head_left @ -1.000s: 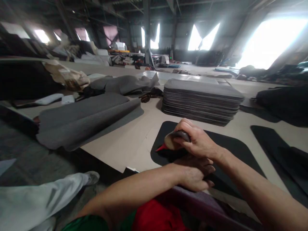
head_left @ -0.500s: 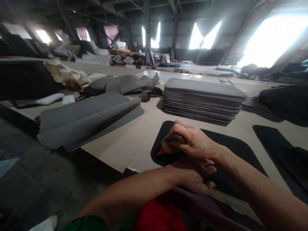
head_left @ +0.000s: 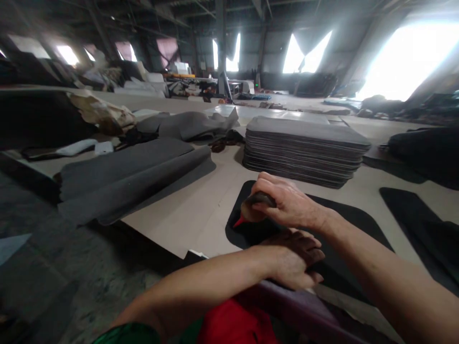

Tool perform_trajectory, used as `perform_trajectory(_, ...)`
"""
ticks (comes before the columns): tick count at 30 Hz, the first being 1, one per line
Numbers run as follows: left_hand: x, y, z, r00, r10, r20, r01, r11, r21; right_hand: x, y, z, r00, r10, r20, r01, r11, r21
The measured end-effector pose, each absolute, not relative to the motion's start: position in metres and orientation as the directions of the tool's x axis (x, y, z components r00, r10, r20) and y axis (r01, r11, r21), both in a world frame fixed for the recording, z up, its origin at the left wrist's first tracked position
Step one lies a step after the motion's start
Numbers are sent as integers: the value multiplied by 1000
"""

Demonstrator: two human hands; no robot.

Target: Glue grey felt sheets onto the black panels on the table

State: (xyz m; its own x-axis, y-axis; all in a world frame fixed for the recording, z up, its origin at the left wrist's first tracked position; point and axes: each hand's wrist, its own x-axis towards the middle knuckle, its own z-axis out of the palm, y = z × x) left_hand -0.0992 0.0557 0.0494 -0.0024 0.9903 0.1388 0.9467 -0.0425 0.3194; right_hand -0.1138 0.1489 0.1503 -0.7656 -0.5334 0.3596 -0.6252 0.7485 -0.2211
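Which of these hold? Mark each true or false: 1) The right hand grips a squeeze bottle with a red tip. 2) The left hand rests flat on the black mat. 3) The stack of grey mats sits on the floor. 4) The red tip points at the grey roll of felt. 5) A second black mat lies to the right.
1) True: the right hand is closed on the squeeze bottle.
2) True: the left hand lies on the black mat.
3) False: the stack of grey mats sits on the table.
4) False: the red tip points down at the black mat.
5) True: the second black mat lies there.
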Motion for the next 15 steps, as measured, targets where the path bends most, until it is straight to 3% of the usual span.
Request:
perform_trajectory(5,-99,57,50,3,991,134,947,-45,317,-116,151,147,-780,-518,351,-616,735,-284)
perform_trajectory(11,-99,57,46,-6,989,151,947,-43,320,-118,151,150,-770,-508,385,-611,762,-216)
perform_trajectory(15,-99,56,46,0,987,158,951,-49,305,-116,153,151,-764,-499,409,-630,713,-309)
